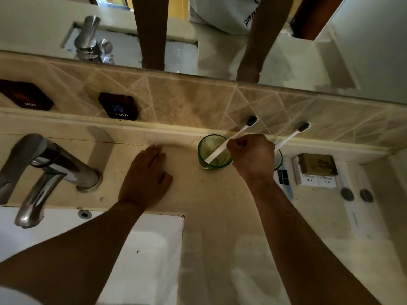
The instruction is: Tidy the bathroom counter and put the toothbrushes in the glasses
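Note:
A green glass (206, 160) stands on the beige counter (211, 208) by the back wall. A white toothbrush with dark bristles (241, 130) leans in it, handle end at the bottom. My right hand (253, 157) pinches this toothbrush at mid-handle. A second glass (278, 159) is mostly hidden behind my right hand, and a second white toothbrush (293, 135) sticks out of it, tilted right. My left hand (145, 179) lies flat on the counter left of the green glass, fingers together, holding nothing.
A chrome tap (44, 170) reaches over the white sink (152, 249) at the left. Dark hot and cold tags (119, 105) sit on the tiled ledge. Small boxes (316, 170) and flat packets (356, 205) lie at the right. A mirror (198, 29) runs above.

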### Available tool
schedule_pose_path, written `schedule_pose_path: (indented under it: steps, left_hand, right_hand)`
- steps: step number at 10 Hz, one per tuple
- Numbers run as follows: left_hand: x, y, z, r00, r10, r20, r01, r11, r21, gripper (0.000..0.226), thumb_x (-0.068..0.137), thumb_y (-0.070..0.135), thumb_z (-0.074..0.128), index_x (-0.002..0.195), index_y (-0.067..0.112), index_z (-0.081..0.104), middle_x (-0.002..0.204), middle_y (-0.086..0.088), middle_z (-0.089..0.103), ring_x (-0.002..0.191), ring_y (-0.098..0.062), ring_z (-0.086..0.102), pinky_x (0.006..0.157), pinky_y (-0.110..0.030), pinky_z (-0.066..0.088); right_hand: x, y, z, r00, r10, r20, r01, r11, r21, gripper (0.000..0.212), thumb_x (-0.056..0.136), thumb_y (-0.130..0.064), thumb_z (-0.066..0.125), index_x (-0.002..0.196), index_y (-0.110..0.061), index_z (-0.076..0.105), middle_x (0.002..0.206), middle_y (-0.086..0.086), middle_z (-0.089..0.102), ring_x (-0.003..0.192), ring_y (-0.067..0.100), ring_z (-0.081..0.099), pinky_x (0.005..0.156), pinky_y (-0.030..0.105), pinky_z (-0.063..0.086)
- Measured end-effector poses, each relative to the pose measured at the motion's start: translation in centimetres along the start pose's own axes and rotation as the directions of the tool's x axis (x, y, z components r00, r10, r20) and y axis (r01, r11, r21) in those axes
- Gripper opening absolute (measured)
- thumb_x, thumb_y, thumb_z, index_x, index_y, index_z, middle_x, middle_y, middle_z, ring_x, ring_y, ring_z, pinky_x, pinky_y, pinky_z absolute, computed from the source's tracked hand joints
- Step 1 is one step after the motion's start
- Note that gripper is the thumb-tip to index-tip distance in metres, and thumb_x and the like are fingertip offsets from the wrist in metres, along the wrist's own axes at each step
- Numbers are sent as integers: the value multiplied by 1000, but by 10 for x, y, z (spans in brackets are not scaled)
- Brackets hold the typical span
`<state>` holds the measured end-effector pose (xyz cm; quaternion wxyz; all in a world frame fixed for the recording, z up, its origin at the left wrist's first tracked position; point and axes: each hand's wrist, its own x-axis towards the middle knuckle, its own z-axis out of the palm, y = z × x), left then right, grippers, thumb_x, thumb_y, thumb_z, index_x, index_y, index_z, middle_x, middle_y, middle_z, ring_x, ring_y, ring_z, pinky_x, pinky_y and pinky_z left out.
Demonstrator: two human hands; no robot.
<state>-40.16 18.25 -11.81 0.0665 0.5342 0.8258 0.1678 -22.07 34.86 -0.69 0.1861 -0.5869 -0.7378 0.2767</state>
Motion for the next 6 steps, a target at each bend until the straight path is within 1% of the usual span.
schedule_pose_path:
  steps: [1, 3, 4, 5, 6]
  left_hand:
    - [0, 0, 0, 1000, -4, -6, 4, 1000, -3, 66, 87, 43, 40, 136, 1, 54, 148, -21, 46, 138, -37, 39, 114, -54, 33]
    - [1, 0, 0, 1000, -6, -19, 6, 1000, -8, 65, 87, 43, 40, 135, 1, 55, 148, -20, 47, 138, -36, 39, 115, -53, 33]
    - [1, 0, 1, 1000, -3, -16, 3, 1000, -7, 65, 88, 43, 39, 136, 2, 54, 149, -19, 46, 140, -35, 38, 116, -52, 31]
    - [-2, -4, 5, 1000, 8, -29, -8, 1000, -8, 65, 88, 42, 40, 137, 1, 53, 149, -20, 45, 140, -35, 37, 117, -51, 30]
    - [-1, -2, 5, 1000, -5, -30, 5, 1000, -18, 66, 87, 43, 40, 136, 1, 53, 149, -20, 45, 140, -36, 37, 116, -51, 30]
  right_hand:
    - [3, 1, 1, 1000, 5, -5, -4, 1000, 14, 47, 82, -28, 65, 40, -16, 46, 40, -3, 48, 43, 15, 47, 44, 24, 29]
    - [2, 3, 1, 1000, -14, 0, 14, 1000, 9, 45, 83, -30, 64, 42, -15, 50, 43, 0, 56, 43, 13, 50, 46, 25, 31]
    - [-3, 1, -2, 999, -42, -19, 41, 999, -19, 34, 85, -33, 64, 54, -19, 64, 52, -3, 62, 48, 10, 52, 48, 17, 31]
    - [-31, 12, -6, 991, -83, -105, 90, 994, 63, 16, 89, -33, 61, 92, -24, 73, 79, -8, 71, 68, 6, 63, 64, 19, 45]
    - [-58, 27, -8, 980, -140, -140, 159, 977, 141, 18, 89, -27, 59, 102, -24, 70, 89, -10, 66, 75, 4, 61, 72, 26, 53]
